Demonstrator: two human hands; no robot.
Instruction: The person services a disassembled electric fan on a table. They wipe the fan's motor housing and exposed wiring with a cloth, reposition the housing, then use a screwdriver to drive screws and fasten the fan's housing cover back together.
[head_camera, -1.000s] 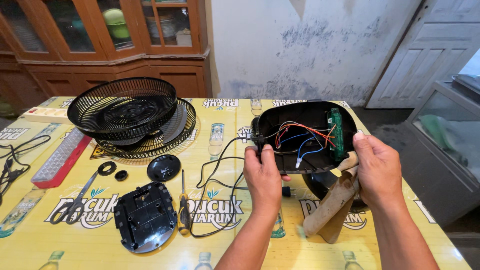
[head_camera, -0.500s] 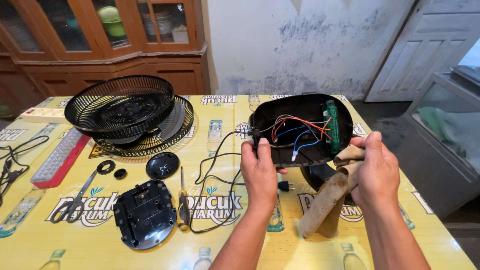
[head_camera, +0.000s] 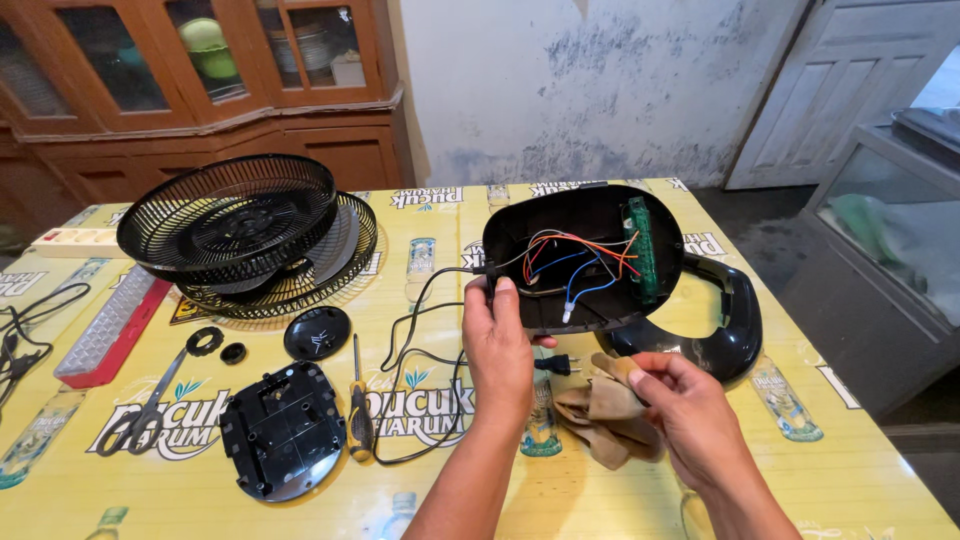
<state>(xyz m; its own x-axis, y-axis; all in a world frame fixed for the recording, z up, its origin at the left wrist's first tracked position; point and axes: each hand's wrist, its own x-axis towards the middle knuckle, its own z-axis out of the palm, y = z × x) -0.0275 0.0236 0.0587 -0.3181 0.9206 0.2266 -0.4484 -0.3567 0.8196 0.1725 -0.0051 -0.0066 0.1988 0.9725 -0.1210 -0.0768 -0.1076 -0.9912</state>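
Nearest, the right hand (head_camera: 690, 415) is closed around a crumpled tan cloth rag (head_camera: 605, 420), fingers pinching its upper fold above the yellow printed tablecloth (head_camera: 850, 470). Just left of it, the left hand (head_camera: 500, 345) grips the lower left edge of a black oval plastic fan housing (head_camera: 585, 255), tilted up so its open inside faces the camera (red, blue and white wires, and a green circuit board along its right side). A black power cord (head_camera: 420, 400) trails from the housing across the table. Further left lie a black round base plate (head_camera: 283, 430), a yellow-handled screwdriver (head_camera: 358, 410), and beyond them two stacked black wire fan grilles (head_camera: 240, 225).
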